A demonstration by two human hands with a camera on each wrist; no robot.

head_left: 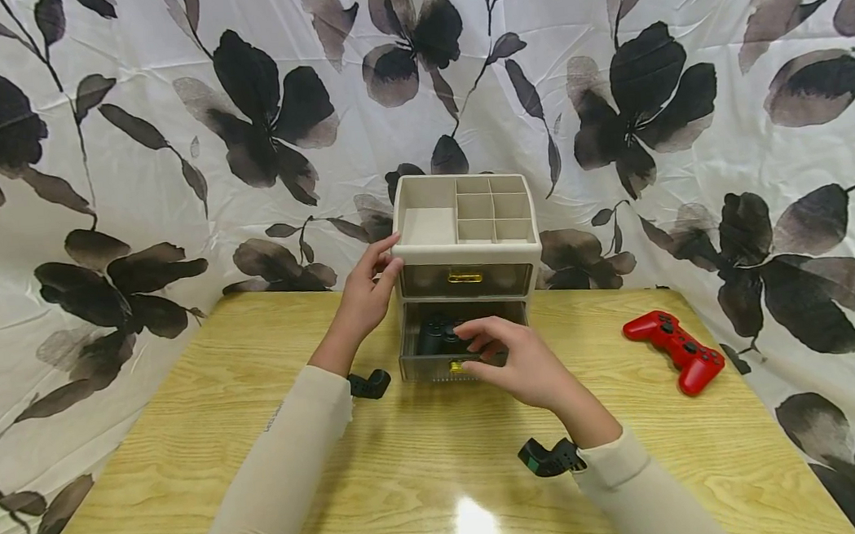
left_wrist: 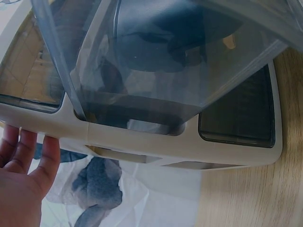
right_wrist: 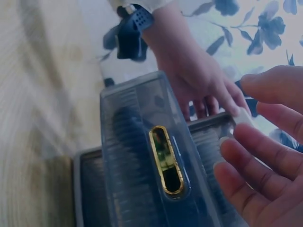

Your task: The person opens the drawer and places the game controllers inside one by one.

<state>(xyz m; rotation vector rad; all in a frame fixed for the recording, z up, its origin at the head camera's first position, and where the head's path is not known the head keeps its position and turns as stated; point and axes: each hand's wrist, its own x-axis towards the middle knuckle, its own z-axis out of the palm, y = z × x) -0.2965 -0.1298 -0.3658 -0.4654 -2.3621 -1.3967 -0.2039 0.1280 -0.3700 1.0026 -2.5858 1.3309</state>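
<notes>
A white organizer with a compartment top stands at the table's back; its lower clear drawer is pulled out with a black controller inside. My left hand touches the organizer's upper left side; in the left wrist view the left hand's fingertips rest on its frame. Above the pulled-out drawer is my right hand, fingers loosely bent, thumb near the gold handle. The right wrist view shows the right hand holding nothing, beside the drawer front.
On the table's right side lies a red controller. The upper drawer of the organizer is closed. Floral cloth hangs behind the wooden table. A black wrist device sits at the right wrist, another at the left.
</notes>
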